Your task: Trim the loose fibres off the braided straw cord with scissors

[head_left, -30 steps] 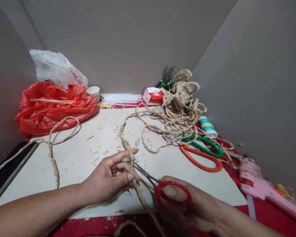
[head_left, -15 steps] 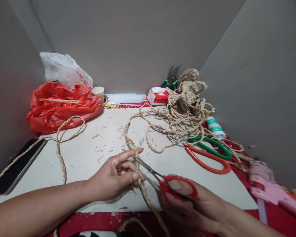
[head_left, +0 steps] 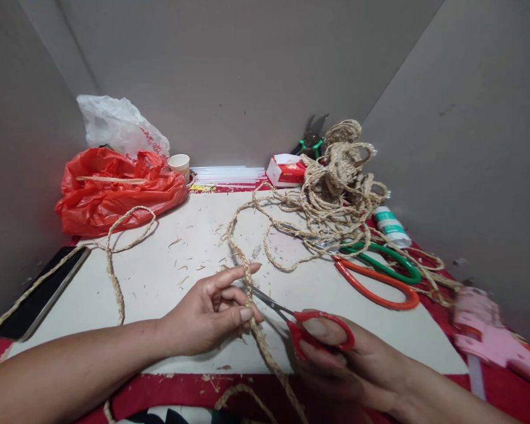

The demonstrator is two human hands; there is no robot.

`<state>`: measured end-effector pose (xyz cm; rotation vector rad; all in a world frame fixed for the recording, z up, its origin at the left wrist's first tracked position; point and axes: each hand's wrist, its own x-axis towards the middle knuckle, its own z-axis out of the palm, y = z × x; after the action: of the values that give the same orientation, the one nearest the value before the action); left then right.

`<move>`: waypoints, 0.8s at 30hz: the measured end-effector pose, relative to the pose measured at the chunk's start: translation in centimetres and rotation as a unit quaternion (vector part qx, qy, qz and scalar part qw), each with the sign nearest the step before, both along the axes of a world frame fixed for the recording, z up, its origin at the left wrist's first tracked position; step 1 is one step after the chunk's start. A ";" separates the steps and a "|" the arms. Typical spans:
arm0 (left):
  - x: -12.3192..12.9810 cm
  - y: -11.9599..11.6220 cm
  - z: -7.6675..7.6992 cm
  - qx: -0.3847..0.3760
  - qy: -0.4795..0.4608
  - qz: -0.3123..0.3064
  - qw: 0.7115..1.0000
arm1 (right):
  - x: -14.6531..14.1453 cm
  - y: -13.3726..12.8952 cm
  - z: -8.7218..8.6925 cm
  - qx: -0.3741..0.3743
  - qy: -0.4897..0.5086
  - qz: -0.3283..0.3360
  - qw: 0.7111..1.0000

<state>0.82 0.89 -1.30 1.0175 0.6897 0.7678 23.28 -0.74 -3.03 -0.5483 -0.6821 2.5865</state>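
A braided straw rope (head_left: 265, 347) runs across the middle of the board and down toward me. My left hand (head_left: 221, 303) pinches it between thumb and fingers, the index finger stretched along behind it. My right hand (head_left: 335, 347) has its thumb and fingers in the handles of small red-handled scissors (head_left: 297, 318). The scissor blades are parted a little, their tips at the rope just beside my left fingers. Whether the tips touch the strands is too small to tell. Another length of the rope loops over the board at the left.
At the back right sits a tangled rope heap (head_left: 335, 176), near large shears with orange and green handles (head_left: 380, 282). A pink glue gun (head_left: 490, 330) lies at far right. At left are a red plastic bag (head_left: 119, 200) and a dark phone-like slab (head_left: 39, 294). Straw scraps litter the white board (head_left: 168, 294).
The whole view has shifted slightly, with things standing a little farther right. Both hands keep nearly the same hold on the rope and the scissors.
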 end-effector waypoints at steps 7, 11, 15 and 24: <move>-0.1 -0.1 0.3 0.008 0.015 0.003 1.000 | 0.1 0.1 0.0 0.000 -0.016 -0.020 1.000; -0.1 -0.1 0.4 0.015 0.016 -0.001 1.000 | 0.0 0.1 0.6 0.027 -0.023 -0.024 0.999; 0.0 0.0 0.5 0.006 0.008 0.011 1.000 | -0.1 -0.1 1.4 0.079 -0.031 -0.036 0.996; -0.1 0.9 1.1 -0.045 0.009 0.020 0.999 | -0.1 0.8 1.8 0.222 -0.222 -0.099 0.944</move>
<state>0.71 1.75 -0.22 0.9320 0.7559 0.7568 23.18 0.02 -1.18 -0.9953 -1.2440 2.0370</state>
